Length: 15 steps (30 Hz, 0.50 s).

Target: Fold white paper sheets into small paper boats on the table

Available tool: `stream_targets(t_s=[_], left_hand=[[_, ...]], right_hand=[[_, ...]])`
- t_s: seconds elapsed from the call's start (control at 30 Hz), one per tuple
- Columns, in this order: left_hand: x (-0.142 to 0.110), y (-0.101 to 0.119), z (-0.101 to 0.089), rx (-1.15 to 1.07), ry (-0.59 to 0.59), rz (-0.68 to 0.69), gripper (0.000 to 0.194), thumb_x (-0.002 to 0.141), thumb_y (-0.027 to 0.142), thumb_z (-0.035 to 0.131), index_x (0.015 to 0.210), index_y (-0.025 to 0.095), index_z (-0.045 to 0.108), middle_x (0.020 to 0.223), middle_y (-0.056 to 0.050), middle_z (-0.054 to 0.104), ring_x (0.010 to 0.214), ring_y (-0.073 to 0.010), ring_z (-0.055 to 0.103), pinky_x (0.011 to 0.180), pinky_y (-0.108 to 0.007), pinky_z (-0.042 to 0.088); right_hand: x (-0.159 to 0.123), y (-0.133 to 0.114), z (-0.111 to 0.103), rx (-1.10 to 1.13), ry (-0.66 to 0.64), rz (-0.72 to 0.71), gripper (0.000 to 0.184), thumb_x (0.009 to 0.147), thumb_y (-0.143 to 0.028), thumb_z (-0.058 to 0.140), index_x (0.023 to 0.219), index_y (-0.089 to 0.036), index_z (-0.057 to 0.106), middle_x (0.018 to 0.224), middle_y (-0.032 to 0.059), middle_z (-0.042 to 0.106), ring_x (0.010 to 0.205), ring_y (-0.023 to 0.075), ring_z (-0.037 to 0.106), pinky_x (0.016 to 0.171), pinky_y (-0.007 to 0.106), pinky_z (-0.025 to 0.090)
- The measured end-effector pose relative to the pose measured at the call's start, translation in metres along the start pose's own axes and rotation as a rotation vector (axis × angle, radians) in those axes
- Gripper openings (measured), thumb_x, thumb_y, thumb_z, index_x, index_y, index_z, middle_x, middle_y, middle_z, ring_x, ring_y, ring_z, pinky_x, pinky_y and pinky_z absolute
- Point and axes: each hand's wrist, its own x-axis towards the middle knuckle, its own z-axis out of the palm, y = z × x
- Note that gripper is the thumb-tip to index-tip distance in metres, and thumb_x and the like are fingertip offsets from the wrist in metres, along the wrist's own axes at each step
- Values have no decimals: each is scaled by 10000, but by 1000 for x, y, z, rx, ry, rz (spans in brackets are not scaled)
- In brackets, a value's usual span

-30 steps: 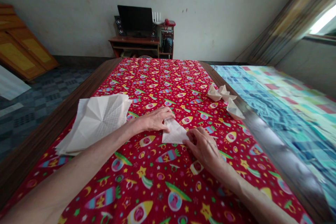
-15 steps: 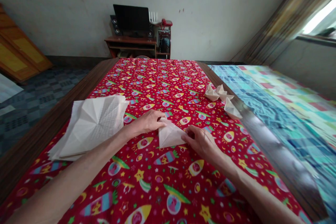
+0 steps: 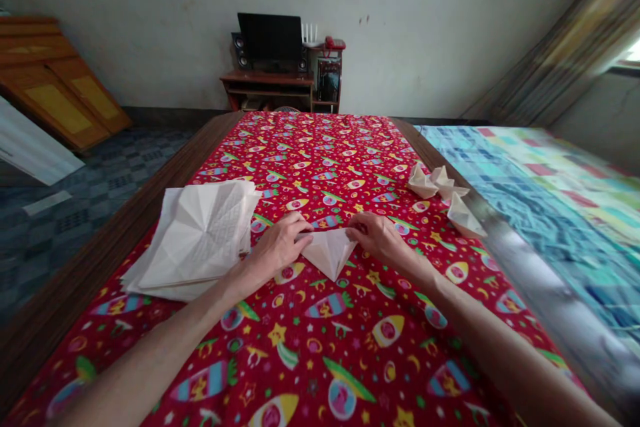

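Between my hands lies a small folded sheet of white paper (image 3: 330,251), a triangle with its point toward me and creases running down its middle. My left hand (image 3: 286,239) pinches its left corner between thumb and fingers. At the right corner, my right hand (image 3: 376,235) grips the paper with curled fingers. Both corners are partly hidden by the fingertips. Left of my left hand rests a stack of creased white paper sheets (image 3: 203,233). Several folded paper boats (image 3: 423,183) stand near the table's right edge, beyond my right hand.
A red patterned cloth (image 3: 320,153) covers the table, with a dark wooden border (image 3: 165,180) along its side. A bed with a checked blue sheet (image 3: 495,180) adjoins on the right. Against the wall stands a desk with a monitor (image 3: 271,39). A wooden cabinet (image 3: 63,93) is at left.
The folded paper has turned so that its long edge faces away and its point faces me. My right hand has moved up, level with my left. The view has shifted slightly.
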Motion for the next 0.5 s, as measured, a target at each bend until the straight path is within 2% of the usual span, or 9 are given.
stream_targets(t_s=[0.1, 0.17, 0.27, 0.37, 0.5], left_hand=[[-2, 3, 2, -2, 26, 1, 93, 862, 164, 565, 907, 178, 646, 898, -30, 609, 852, -163, 598, 778, -273, 482], [-3, 6, 3, 18, 42, -3, 116, 880, 161, 536, 925, 177, 642, 914, -33, 606, 868, -164, 594, 791, -276, 480], [-4, 11, 4, 84, 47, -12, 150, 903, 160, 490, 936, 165, 636, 921, -40, 605, 883, -171, 587, 797, -284, 476], [-3, 15, 4, 157, 50, -6, 173, 919, 170, 462, 902, 160, 634, 902, -44, 603, 884, -182, 571, 798, -300, 467], [-8, 19, 0, 169, 36, 22, 249, 964, 236, 396, 900, 166, 626, 904, -43, 592, 892, -179, 553, 816, -306, 456]], right_hand=[[-18, 0, -4, 93, 142, -64, 171, 908, -282, 521, 1006, -194, 630, 947, 66, 623, 831, 166, 590, 714, 274, 451], [-30, -1, -7, 130, 197, -112, 149, 910, -290, 528, 989, -207, 623, 955, 64, 609, 868, 171, 586, 769, 297, 465], [-40, -5, -7, 154, 90, -205, 120, 899, -283, 550, 963, -217, 627, 971, 67, 597, 854, 170, 586, 741, 297, 486], [-35, -9, 1, 145, -9, -290, 102, 893, -265, 557, 908, -199, 634, 952, 68, 596, 823, 164, 582, 710, 286, 485], [-22, -9, 11, 149, -92, -223, 48, 860, -238, 613, 851, -192, 627, 893, 33, 599, 765, 141, 572, 672, 259, 467]])
